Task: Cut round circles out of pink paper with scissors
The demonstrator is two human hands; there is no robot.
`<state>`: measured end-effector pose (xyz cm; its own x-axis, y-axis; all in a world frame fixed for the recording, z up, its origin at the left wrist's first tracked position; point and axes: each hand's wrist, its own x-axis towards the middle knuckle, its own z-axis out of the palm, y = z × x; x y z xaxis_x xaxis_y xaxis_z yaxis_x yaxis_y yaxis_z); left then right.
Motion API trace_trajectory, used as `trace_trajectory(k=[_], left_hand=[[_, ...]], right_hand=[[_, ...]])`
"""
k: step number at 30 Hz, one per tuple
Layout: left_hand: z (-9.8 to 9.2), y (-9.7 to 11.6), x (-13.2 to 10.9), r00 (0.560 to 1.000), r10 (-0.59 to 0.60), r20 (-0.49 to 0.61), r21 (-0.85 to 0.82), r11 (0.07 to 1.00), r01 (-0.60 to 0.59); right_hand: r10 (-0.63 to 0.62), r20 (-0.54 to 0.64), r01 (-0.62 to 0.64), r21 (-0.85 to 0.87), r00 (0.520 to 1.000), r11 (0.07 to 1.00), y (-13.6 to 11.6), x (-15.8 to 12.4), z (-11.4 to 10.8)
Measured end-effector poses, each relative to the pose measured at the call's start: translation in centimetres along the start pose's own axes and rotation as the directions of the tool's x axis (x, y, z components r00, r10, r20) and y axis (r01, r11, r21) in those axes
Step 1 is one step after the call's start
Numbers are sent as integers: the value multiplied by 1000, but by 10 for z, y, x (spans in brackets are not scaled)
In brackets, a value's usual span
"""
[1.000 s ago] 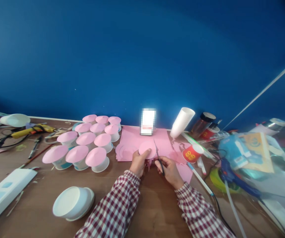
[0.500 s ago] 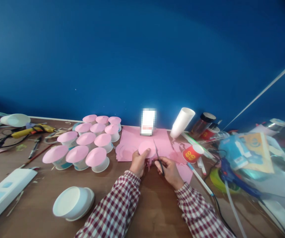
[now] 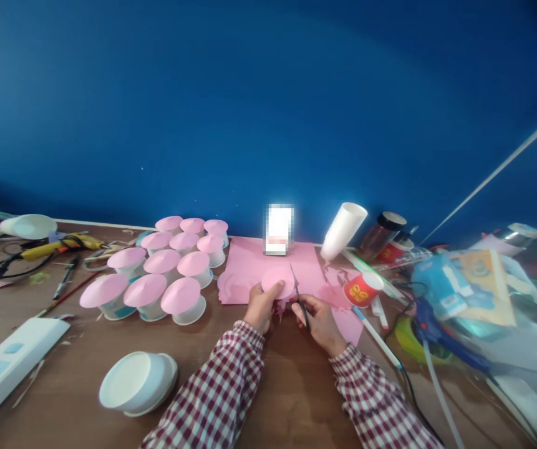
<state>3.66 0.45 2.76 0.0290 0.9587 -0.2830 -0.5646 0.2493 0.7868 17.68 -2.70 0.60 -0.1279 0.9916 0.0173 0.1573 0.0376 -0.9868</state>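
Between thumb and fingers, my left hand pinches a round pink paper disc. My right hand is closed around the handles of a pair of scissors, whose blades point up and away along the disc's right edge. Pink paper sheets lie flat behind both hands, with ragged pink scraps to their right. To the left stand several paper cups, each topped with a shallow pink paper cone.
A phone-like bright screen leans at the wall. Stacked white cups, a red cup and a blue glue gun are at right. At left lie a power strip, a yellow glue gun and white cups.
Both hands keep nearly the same place and grip. The disc and scissors have shifted only very slightly to the right.
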Motion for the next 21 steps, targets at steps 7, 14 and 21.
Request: trace_trajectory(k=[7, 14, 21], left_hand=[[-1, -1, 2, 1000, -2, -4, -15, 1000, 2], [0, -1, 1, 1000, 3, 10, -30, 1000, -2], [-2, -2, 2, 1000, -11, 6, -26, 1000, 11]], right_hand=[[-6, 1, 6, -16, 1000, 1000, 3, 0, -1], [-1, 0, 1, -34, 1000, 999, 2, 0, -1], [-8, -7, 8, -43, 1000, 999, 1, -1, -1]])
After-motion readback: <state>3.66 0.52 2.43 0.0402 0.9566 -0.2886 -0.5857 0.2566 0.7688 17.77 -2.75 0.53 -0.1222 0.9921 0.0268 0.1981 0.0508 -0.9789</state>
